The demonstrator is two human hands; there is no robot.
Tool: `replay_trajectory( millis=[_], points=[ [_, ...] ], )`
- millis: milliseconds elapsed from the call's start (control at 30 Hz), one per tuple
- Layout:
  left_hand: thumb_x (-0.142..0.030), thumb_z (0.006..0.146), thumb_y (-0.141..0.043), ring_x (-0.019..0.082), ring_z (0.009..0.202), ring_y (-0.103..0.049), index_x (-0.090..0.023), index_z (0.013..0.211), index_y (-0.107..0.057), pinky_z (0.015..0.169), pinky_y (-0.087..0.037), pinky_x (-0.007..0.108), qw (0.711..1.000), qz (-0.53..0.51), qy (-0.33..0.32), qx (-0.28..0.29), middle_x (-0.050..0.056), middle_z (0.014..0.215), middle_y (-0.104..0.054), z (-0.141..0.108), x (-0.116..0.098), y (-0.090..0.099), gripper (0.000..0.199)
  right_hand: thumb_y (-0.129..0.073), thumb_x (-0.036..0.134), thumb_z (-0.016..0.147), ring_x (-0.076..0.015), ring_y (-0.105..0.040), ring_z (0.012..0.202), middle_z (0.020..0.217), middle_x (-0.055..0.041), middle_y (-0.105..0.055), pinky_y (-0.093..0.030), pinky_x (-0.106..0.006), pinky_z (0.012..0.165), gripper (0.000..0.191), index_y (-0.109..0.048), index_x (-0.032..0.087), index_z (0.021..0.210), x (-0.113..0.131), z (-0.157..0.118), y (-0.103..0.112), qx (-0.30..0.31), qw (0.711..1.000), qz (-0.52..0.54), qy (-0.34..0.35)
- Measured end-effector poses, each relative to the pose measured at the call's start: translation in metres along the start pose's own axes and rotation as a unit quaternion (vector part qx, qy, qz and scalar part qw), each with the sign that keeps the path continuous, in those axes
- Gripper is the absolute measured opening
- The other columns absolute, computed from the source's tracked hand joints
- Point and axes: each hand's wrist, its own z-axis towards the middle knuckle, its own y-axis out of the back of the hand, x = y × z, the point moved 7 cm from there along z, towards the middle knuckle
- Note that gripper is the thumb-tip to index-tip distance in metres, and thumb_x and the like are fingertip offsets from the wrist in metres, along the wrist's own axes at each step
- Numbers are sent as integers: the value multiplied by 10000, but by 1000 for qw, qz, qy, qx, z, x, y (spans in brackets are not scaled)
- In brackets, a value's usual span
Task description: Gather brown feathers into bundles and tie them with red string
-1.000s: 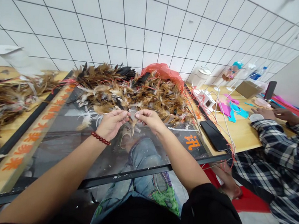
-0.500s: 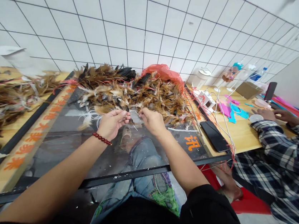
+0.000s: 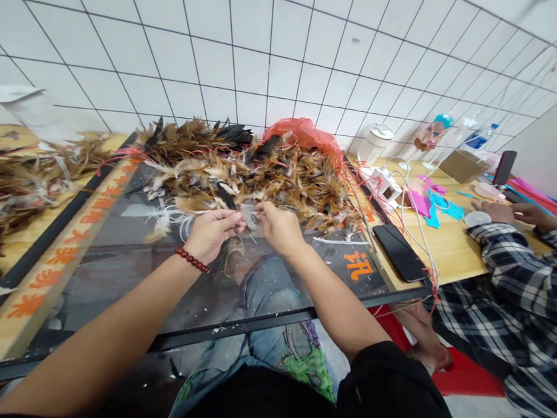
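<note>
My left hand (image 3: 213,232), with a dark red bead bracelet (image 3: 191,259) at the wrist, is closed in a pinch on a thin feather. A dark feather blade (image 3: 226,195) shows just above these fingers, and a thin quill end sticks out below them. Close beside it, my right hand (image 3: 281,228) pinches with thumb and forefinger; pale wispy strands blur between the hands, and what it grips is too small to make out. Right behind both hands lies a heap of brown feathers (image 3: 292,180). White strips with a pale feather (image 3: 162,226) rest left of my left hand.
The glass tabletop (image 3: 129,286) has a dark frame. More brown feathers (image 3: 4,184) lie at left. A red plastic bag (image 3: 307,135) sits behind the heap. A phone (image 3: 401,253), power adapters (image 3: 384,184) and white cup (image 3: 376,143) stand right. A person in a plaid sleeve (image 3: 504,261) sits there.
My right hand has shifted slightly left and up, nearer my left fingers. A dark feather blade now shows above my left hand. Pale wisps between the hands look more spread.
</note>
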Motion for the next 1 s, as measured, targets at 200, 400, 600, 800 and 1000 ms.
replay_trajectory(
  millis=[200, 400, 600, 800, 1000],
  points=[
    [-122, 617, -829, 138, 710, -680, -93, 676, -697, 696, -553, 250, 1000, -20, -6, -6, 117, 877, -749, 0, -1, 0, 148, -451, 277, 983, -170, -669, 999, 1106, -16, -732, -448, -250, 798, 254, -673, 280, 1104, 3, -2, -3, 12, 1000, -20, 10],
    [-160, 593, -858, 150, 703, -678, -98, 672, -709, 716, -565, 263, 1000, -10, -2, 28, 92, 747, -732, -1, 3, -6, 180, -487, 312, 972, -175, -678, 930, 1020, -13, -744, -440, -250, 762, 213, -649, 259, 1099, 1, -2, -6, 1, 1000, -16, -1],
    [-170, 584, -860, 136, 632, -647, -85, 687, -721, 674, -545, 255, 1000, 20, 0, 11, 99, 698, -717, 2, 5, 0, 192, -451, 260, 982, -173, -643, 961, 1062, -49, -712, -421, -257, 813, 254, -673, 237, 1102, 11, -3, -8, 33, 996, -43, 73],
    [-132, 611, -825, 120, 604, -625, -91, 646, -720, 622, -535, 233, 1000, -9, -5, 9, 88, 679, -705, 4, 2, 2, 118, -397, 208, 988, -174, -605, 976, 1096, -45, -664, -392, -274, 818, 299, -656, 259, 1128, 8, -1, 0, 7, 994, -82, 72],
    [-95, 649, -787, 125, 614, -656, -89, 672, -725, 596, -543, 210, 1000, -5, 20, -12, 95, 685, -718, 2, 5, 2, 66, -399, 240, 1004, -175, -568, 936, 1054, -64, -639, -353, -295, 814, 315, -666, 260, 1169, 12, -1, -3, 11, 989, -87, 120]
  ],
)
